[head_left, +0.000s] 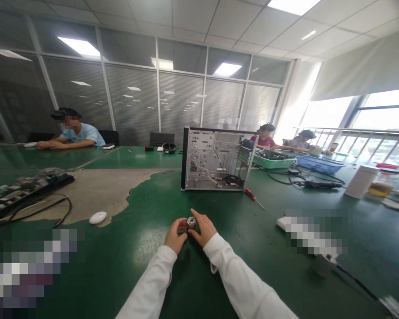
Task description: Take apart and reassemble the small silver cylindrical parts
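Note:
A small grey metal cylinder [191, 223] stands between my two hands, low over the green tabletop; its top face shows some dark detail too small to make out. My left hand [177, 233] curls its fingers against the cylinder's left side. On the right side, my right hand [203, 227] has its thumb at the cylinder's lower front and its fingers stretched behind. Beyond them stands an opened computer case [216, 161], with metal framework and cables showing inside. A screwdriver [254, 198] with an orange and black handle lies by the case's right corner.
A power strip [216, 179] cannot be told inside the case, only loose wires. On the left lie circuit boards [23, 190] and a white oval object [98, 217]. At right are a green basket [274, 163], a blue basket [319, 165] and a white cup [361, 181]. Several people sit around.

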The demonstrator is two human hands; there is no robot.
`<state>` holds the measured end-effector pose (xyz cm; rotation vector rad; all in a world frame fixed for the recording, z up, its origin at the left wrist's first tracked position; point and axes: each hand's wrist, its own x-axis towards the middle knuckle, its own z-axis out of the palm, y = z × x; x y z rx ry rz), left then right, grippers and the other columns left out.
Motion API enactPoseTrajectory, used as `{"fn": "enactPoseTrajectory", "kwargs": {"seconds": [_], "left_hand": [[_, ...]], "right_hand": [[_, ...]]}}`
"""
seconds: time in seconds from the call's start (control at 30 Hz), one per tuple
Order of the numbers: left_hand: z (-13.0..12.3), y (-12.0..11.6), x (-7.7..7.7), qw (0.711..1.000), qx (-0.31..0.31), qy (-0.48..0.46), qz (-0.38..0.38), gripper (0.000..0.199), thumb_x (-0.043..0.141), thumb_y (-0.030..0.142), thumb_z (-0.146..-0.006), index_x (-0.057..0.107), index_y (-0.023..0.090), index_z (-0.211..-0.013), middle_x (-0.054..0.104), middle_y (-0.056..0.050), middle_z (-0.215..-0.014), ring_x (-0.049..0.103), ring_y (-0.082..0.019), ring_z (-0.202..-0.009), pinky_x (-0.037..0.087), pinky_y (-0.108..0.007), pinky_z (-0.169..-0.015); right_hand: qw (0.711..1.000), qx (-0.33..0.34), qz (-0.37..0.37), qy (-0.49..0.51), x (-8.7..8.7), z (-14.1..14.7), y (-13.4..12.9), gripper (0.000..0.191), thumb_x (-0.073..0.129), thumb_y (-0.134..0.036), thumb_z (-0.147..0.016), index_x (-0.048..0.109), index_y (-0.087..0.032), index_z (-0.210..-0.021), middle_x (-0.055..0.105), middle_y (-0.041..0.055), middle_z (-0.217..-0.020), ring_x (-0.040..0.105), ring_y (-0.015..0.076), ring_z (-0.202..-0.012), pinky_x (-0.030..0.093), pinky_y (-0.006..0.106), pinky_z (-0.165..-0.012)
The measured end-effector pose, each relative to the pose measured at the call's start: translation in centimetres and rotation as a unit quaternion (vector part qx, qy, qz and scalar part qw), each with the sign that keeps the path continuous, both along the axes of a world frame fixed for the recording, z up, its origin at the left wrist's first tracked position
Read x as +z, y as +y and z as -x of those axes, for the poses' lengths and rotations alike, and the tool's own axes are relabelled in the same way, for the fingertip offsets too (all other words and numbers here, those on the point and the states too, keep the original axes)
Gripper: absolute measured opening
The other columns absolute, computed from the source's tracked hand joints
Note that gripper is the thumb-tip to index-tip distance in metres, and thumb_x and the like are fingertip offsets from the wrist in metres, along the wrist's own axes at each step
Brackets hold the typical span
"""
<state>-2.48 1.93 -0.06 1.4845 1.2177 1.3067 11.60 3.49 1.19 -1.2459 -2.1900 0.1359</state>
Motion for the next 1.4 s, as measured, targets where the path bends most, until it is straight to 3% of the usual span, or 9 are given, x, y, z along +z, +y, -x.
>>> {"fn": "enactPoseTrajectory", "kwargs": {"seconds": [0.13, 0.27, 0.43, 0.67, 0.87, 1.07, 1.17, 1.27, 1.4], "left_hand": [[0.0, 0.2, -0.1, 1.0, -0.003, 0.003, -0.006, 0.043, 0.04, -0.002, -0.05, 0.05, 0.013, -0.09, 0.058, -0.006, -0.088, 0.054, -0.014, -0.078, 0.042, -0.031, -0.077], [-0.2, 0.0, 0.1, 1.0, -0.006, 0.018, 0.008, 0.05, 0.039, -0.002, -0.05, 0.049, 0.014, -0.097, 0.056, -0.007, -0.098, 0.053, -0.015, -0.083, 0.042, -0.03, -0.075], [-0.2, -0.1, 0.4, 0.999, -0.002, 0.024, 0.033, 0.046, 0.039, 0.0, -0.05, 0.052, 0.013, -0.092, 0.06, -0.006, -0.088, 0.053, -0.014, -0.074, 0.043, -0.027, -0.067], [-0.3, 0.3, -0.3, 0.999, -0.037, -0.003, 0.034, 0.037, 0.041, 0.003, -0.052, 0.054, 0.012, -0.085, 0.057, 0.0, -0.062, 0.051, -0.011, -0.057, 0.041, -0.024, -0.06], [-0.5, 0.1, -0.4, 0.999, -0.041, 0.002, 0.023, 0.036, 0.042, 0.003, -0.054, 0.055, 0.014, -0.085, 0.057, 0.001, -0.063, 0.053, -0.011, -0.061, 0.041, -0.025, -0.064], [-0.6, -0.1, 0.0, 0.999, -0.039, 0.019, 0.017, 0.039, 0.04, 0.001, -0.053, 0.055, 0.014, -0.086, 0.056, 0.001, -0.064, 0.052, -0.011, -0.061, 0.041, -0.024, -0.064], [-0.6, -0.2, 0.1, 0.999, -0.018, 0.038, 0.016, 0.039, 0.042, 0.001, -0.053, 0.054, 0.014, -0.088, 0.057, -0.001, -0.071, 0.052, -0.011, -0.065, 0.042, -0.024, -0.063], [-0.7, -0.4, 0.2, 0.998, -0.003, 0.06, 0.003, 0.034, 0.05, 0.009, -0.057, 0.053, 0.014, -0.091, 0.057, -0.005, -0.082, 0.053, -0.015, -0.076, 0.043, -0.025, -0.065], [-0.8, -0.7, 0.5, 0.996, -0.021, 0.085, -0.008, 0.035, 0.056, 0.028, -0.063, 0.051, 0.015, -0.095, 0.058, -0.007, -0.088, 0.053, -0.018, -0.084, 0.044, -0.025, -0.062]], "right_hand": [[0.982, -0.007, 0.021, 0.186, -2.9, -0.2, -0.1, 0.075, 0.058, -0.024, -0.054, 0.026, -0.017, -0.121, 0.043, 0.012, -0.11, 0.044, 0.0215, -0.093, 0.042, 0.032, -0.068], [0.961, -0.001, 0.054, 0.27, -3.1, -0.9, 0.0, 0.068, 0.056, -0.02, -0.054, 0.031, -0.02, -0.117, 0.048, 0.0084, -0.103, 0.049, 0.0181, -0.084, 0.044, 0.026, -0.055], [0.963, 0.052, 0.074, 0.255, -1.8, -1.2, -0.3, 0.054, 0.052, -0.014, -0.055, 0.04, -0.022, -0.107, 0.051, 0.0046, -0.099, 0.05, 0.015, -0.081, 0.043, 0.022, -0.053], [0.975, 0.074, 0.034, 0.208, -1.4, -1.4, -0.7, 0.046, 0.048, -0.012, -0.057, 0.044, -0.021, -0.102, 0.052, 0.0036, -0.095, 0.049, 0.014, -0.079, 0.043, 0.021, -0.055], [0.98, 0.078, 0.002, 0.181, -1.2, -1.5, -0.9, 0.041, 0.047, -0.012, -0.06, 0.047, -0.021, -0.1, 0.053, 0.0041, -0.093, 0.048, 0.0157, -0.085, 0.043, 0.023, -0.062], [0.968, 0.046, 0.032, 0.243, -1.3, -1.0, -0.6, 0.031, 0.05, -0.015, -0.059, 0.052, -0.022, -0.089, 0.056, 0.0007, -0.084, 0.052, 0.012, -0.071, 0.043, 0.02, -0.054], [0.931, 0.013, 0.082, 0.354, -1.7, -0.8, -0.1, 0.027, 0.054, -0.02, -0.057, 0.049, -0.022, -0.084, 0.058, -0.001, -0.076, 0.054, 0.0119, -0.065, 0.042, 0.02, -0.05], [0.859, -0.002, 0.157, 0.487, -2.1, -0.7, 0.5, 0.032, 0.059, -0.027, -0.054, 0.045, -0.021, -0.083, 0.058, -0.0019, -0.067, 0.055, 0.012, -0.058, 0.042, 0.021, -0.047], [0.766, -0.005, 0.255, 0.59, -2.4, -0.9, 0.8, 0.042, 0.066, -0.033, -0.048, 0.043, -0.02, -0.08, 0.055, -0.004, -0.058, 0.049, 0.0087, -0.045, 0.038, 0.019, -0.039]]}}
